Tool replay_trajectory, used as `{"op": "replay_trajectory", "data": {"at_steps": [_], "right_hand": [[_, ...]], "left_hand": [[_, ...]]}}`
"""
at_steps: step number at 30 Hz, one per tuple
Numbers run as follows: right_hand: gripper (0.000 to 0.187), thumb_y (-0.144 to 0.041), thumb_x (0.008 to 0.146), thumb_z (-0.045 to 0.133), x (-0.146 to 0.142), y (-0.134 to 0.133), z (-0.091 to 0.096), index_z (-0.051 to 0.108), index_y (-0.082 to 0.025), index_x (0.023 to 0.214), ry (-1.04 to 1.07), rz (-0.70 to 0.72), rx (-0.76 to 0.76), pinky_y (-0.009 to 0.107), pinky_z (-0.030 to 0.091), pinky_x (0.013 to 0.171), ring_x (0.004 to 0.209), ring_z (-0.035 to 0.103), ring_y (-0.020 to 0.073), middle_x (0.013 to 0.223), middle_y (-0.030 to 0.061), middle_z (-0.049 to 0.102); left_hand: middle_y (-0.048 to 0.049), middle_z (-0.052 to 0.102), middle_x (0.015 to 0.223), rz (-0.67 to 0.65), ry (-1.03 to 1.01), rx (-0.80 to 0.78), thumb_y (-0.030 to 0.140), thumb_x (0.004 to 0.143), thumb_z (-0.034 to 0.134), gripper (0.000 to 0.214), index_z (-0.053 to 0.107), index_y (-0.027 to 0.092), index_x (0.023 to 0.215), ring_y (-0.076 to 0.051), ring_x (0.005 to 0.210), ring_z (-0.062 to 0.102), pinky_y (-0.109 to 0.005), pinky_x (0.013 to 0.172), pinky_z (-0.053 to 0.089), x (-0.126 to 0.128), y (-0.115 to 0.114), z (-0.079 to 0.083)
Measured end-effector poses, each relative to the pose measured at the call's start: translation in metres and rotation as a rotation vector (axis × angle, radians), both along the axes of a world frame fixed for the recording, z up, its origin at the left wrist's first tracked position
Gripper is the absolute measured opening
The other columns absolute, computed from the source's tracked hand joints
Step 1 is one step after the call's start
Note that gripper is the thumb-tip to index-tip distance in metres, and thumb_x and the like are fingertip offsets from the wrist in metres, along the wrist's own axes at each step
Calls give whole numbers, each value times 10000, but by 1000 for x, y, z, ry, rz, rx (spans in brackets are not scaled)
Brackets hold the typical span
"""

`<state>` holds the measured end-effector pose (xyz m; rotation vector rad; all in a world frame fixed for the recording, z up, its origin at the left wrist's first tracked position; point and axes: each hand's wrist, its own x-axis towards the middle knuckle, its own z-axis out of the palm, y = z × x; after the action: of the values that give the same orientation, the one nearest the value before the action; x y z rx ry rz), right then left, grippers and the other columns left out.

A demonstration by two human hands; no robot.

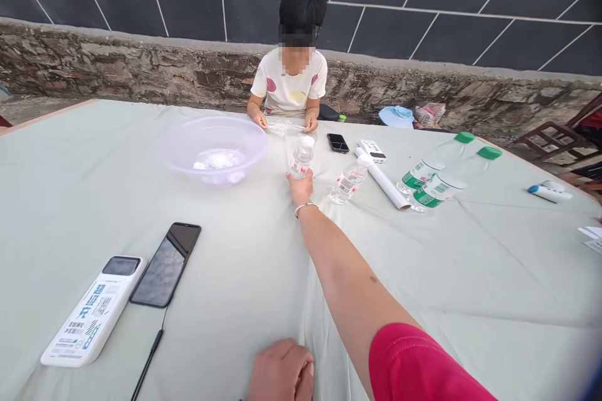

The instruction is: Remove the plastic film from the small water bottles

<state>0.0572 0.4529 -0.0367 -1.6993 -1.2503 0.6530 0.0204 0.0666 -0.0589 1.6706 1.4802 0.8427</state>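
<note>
Head view: R hand wrapped low round small clear water btl, fingers pinching its base, btl near upright above pale green tablecloth. L hand curled loosely on cloth, bottom of view, nothing visibly held. Lilac plastic basin just left, lying water btl just right: narrow lane, so firm low grip and no sideways swing best. Co-worker's hands across table, at clear plastic bag.
</note>
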Motion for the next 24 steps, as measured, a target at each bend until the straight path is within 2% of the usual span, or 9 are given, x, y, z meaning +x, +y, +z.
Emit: {"op": "replay_trajectory", "data": {"at_steps": [2,5,9,12,14,17,20,22,24], "right_hand": [[623,-391,684,662,1,-6,-1,419,-169,1212,-5,7,-17,430,367,989,1123,525,261,1190,126,575],[568,-396,649,691,10,-50,2,477,-190,1133,17,86,4,382,419,935,1038,570,236,1124,97,621],[545,-436,621,712,33,-155,11,539,-180,1070,195,347,-20,375,454,885,987,599,238,1064,85,653],[528,-524,643,694,52,-244,20,584,-170,1020,460,548,-102,375,467,860,935,618,239,1004,81,674],[509,-570,697,649,63,-299,24,611,-165,1004,645,618,-227,384,476,829,897,631,246,962,87,682],[517,-612,775,553,76,-364,29,641,-156,1004,804,728,-337,388,470,823,879,639,246,941,101,680],[512,-635,794,515,86,-401,34,660,-168,945,614,864,-352,358,469,773,798,627,223,863,71,668],[501,-646,807,481,96,-410,40,664,-180,792,272,889,-323,333,461,690,680,594,201,705,37,631],[513,-624,846,420,113,-407,48,634,-193,669,-41,797,-224,318,442,645,616,563,190,598,22,578]], "left_hand": [[-38,587,631,27,-42,-48,186,793,501,162,628,252,718,-166,559,479,-305,531,282,0,3,8],[-32,578,645,130,-168,-99,205,804,492,166,619,242,705,-163,575,488,-289,550,329,-4,8,22],[-30,568,664,410,-353,-22,336,786,562,149,615,231,693,-169,605,502,-287,588,393,-16,14,27],[-63,623,829,600,-558,-56,485,723,630,308,644,216,871,-201,721,562,-301,630,450,-25,16,28],[-92,644,957,590,-763,-188,572,691,644,494,631,199,1013,-227,818,596,-322,692,482,-26,12,34],[-113,668,1000,335,-1114,-452,636,720,595,581,630,175,1072,-247,903,625,-342,771,495,-18,-6,45],[-104,692,924,207,-1358,-613,615,736,601,550,650,159,1039,-247,885,653,-334,758,507,-4,-30,48],[-84,697,850,248,-1433,-625,587,722,638,517,656,156,1008,-237,826,670,-324,724,518,2,-42,45],[-56,695,796,325,-1461,-612,552,714,667,477,650,168,997,-212,759,677,-305,681,523,3,-48,41]]}}
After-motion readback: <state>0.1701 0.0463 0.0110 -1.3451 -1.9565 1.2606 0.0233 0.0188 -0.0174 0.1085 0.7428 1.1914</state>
